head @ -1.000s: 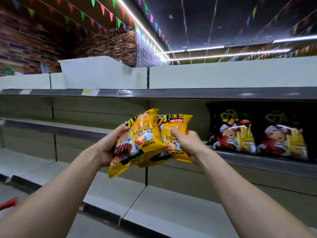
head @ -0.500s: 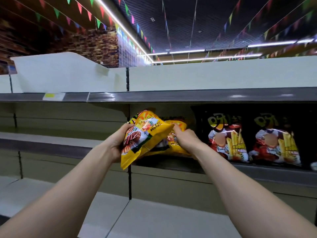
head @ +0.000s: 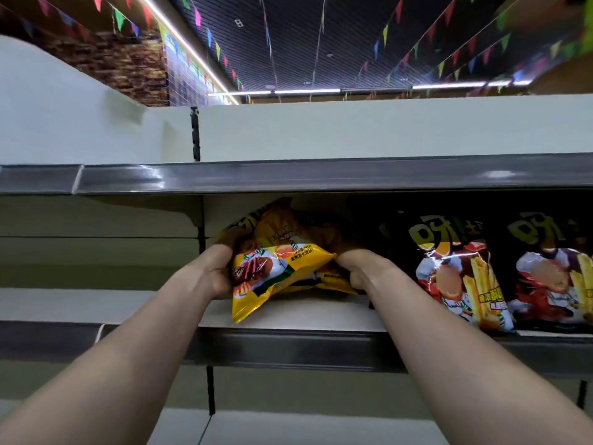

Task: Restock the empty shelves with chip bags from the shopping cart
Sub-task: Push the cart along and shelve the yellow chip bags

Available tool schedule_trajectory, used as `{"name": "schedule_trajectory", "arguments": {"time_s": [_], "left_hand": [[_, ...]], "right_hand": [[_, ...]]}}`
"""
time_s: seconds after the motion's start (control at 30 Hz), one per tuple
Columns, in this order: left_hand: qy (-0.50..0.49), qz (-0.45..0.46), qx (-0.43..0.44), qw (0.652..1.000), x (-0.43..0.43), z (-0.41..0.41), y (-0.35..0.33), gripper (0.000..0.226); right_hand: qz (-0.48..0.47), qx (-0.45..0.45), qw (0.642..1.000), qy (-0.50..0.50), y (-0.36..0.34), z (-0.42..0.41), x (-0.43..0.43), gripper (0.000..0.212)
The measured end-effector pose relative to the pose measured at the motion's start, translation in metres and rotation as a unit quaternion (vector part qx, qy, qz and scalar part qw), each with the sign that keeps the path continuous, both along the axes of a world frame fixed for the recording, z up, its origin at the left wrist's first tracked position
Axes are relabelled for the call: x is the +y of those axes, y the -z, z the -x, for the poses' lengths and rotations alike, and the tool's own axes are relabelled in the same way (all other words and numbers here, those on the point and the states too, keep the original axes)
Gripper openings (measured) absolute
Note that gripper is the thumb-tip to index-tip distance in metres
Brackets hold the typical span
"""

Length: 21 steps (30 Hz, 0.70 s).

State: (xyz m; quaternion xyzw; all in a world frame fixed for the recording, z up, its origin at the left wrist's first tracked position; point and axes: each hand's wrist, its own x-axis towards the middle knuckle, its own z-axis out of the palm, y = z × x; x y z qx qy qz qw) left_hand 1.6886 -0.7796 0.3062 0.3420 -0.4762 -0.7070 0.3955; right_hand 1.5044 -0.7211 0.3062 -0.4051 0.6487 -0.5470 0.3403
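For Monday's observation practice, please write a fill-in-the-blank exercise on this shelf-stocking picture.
1. The left hand and right hand grip ____ chip bags over the shelf.
2. The black bags stand to the ____ of them.
3. Coloured bunting hangs from the ____.
Missing words: yellow; right; ceiling.
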Motion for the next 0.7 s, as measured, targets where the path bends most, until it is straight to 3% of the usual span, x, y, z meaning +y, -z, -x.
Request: {"name": "schedule_trajectory", "arguments": {"time_s": [0.1, 0.2, 0.57, 0.63, 0.7], "left_hand": [[-0.003, 0.002, 0.007, 1.000, -0.019, 0.004, -0.001, 0.038], [-0.024, 0.008, -0.008, 1.000, -0.032, 0.009, -0.001, 0.030], [-0.024, 0.045, -0.010, 0.999, -0.047, 0.030, 0.012, 0.039], [-0.036, 0.043, -0.007, 0.998, -0.044, 0.031, 0.012, 0.039], [-0.048, 0.048, 0.004, 0.998, -0.044, 0.029, 0.011, 0.034]], "right_hand": [[0.025, 0.040, 0.998, 0.048, -0.003, 0.010, -0.016, 0.050], [0.024, 0.032, 0.998, 0.052, -0.004, 0.022, -0.028, 0.048], [0.055, 0.074, 0.993, 0.068, 0.016, 0.033, -0.051, 0.047], [0.117, 0.129, 0.981, 0.081, 0.018, 0.032, -0.052, 0.062], [0.170, 0.245, 0.950, 0.090, 0.018, 0.027, -0.050, 0.070]]}}
